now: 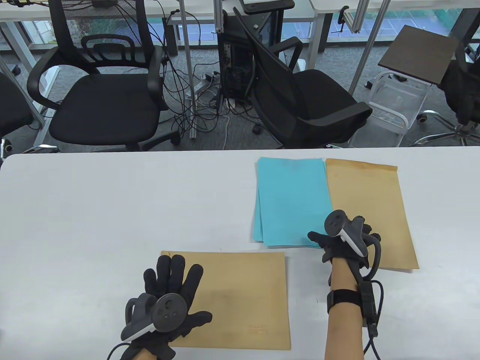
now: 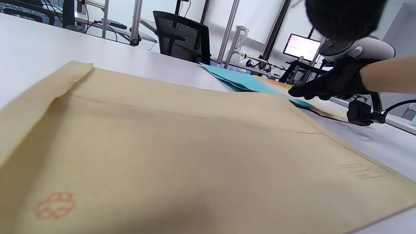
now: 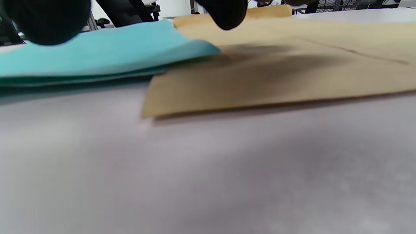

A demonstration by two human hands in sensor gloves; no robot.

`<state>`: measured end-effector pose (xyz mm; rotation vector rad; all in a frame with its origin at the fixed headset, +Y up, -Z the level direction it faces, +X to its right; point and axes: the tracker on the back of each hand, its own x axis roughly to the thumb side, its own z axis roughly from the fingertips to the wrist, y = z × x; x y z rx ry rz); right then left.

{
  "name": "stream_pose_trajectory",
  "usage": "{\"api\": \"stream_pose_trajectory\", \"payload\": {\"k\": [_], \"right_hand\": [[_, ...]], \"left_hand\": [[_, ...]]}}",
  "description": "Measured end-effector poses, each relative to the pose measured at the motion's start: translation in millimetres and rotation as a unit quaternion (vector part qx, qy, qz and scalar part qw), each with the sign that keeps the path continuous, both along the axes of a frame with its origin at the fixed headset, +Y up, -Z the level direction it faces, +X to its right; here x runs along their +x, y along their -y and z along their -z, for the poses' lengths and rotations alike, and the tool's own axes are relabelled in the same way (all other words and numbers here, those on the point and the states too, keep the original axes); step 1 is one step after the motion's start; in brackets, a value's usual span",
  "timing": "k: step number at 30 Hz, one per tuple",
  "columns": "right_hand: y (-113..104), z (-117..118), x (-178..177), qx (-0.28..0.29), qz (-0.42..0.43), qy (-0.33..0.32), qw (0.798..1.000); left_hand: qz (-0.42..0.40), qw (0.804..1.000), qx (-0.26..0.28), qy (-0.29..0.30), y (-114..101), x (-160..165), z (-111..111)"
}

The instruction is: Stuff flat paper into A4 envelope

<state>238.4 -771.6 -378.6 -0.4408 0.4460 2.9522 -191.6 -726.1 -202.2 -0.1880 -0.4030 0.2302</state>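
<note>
A brown A4 envelope [image 1: 240, 296] lies flat at the table's near edge. My left hand [image 1: 183, 292] rests on its left part with the fingers spread; the left wrist view shows the envelope [image 2: 195, 146] close up with its flap end at the left. A stack of blue paper [image 1: 290, 202] lies further back, beside a second brown envelope [image 1: 371, 210]. My right hand [image 1: 337, 243] touches the stack's near right corner. In the right wrist view that corner [image 3: 195, 48] is slightly raised over the second envelope [image 3: 276, 71], with two fingertips [image 3: 224, 13] apart above it.
The white table [image 1: 93, 210] runs wide to the left. Black office chairs [image 1: 105, 97] and cables stand beyond its far edge. A cable runs from my right wrist [image 1: 369, 303] toward the near edge.
</note>
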Motion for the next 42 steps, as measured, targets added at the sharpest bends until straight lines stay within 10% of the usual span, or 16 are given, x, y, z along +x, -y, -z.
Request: {"api": "stream_pose_trajectory", "payload": {"k": [10, 18, 31, 42], "right_hand": [[5.6, 6.0, -0.6, -0.02, 0.016, 0.026, 0.999], [-4.4, -1.1, 5.7, 0.096, 0.032, 0.059, 0.993], [-86.5, -35.2, 23.1, 0.382, 0.306, 0.102, 0.866], [-90.5, -70.1, 21.2, 0.372, 0.465, -0.035, 0.803]], "left_hand": [[0.004, 1.0, -0.001, -0.001, 1.0, 1.1, 0.5], [0.01, 1.0, -0.001, -0.003, 1.6, 1.2, 0.8], [0.027, 0.999, -0.022, -0.025, 8.9, -2.4, 5.2], [0.03, 0.998, -0.002, -0.052, 11.2, -9.3, 10.3]]}}
